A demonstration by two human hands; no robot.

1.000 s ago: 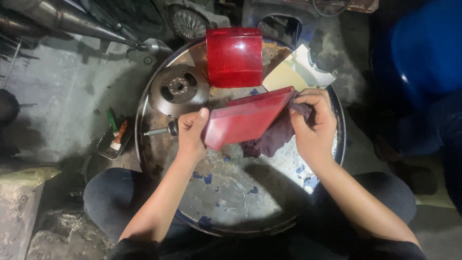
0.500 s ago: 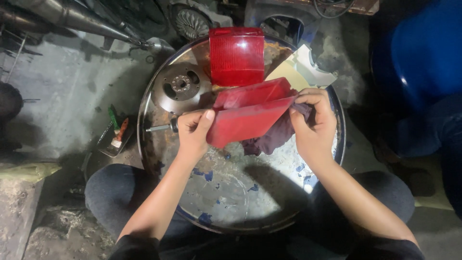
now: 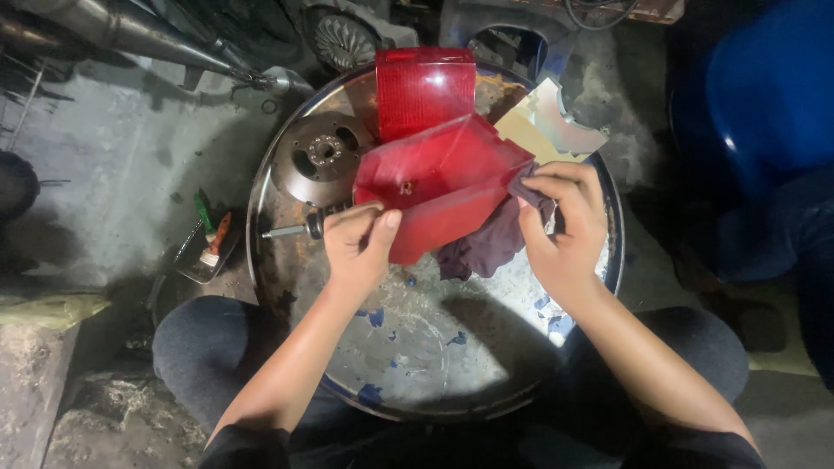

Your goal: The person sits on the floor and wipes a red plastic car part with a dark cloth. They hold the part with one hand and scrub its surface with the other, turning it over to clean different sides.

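Grimy concrete floor (image 3: pixel 113 174) carries a small tray (image 3: pixel 204 252) of tools at far left, beside a big round metal pan (image 3: pixel 434 347) resting over the person's lap. Inside the pan, a dark metal hub (image 3: pixel 321 156) lies at upper left. Just right, the left hand (image 3: pixel 360 243) has its fingers pinched on the lower edge of a red plastic lens cover (image 3: pixel 443 187), held tilted above the pan. A second red lens (image 3: pixel 426 87) stands behind. The right hand (image 3: pixel 565 226) fingers clamp a dark rag (image 3: pixel 491 243) against the cover's right edge.
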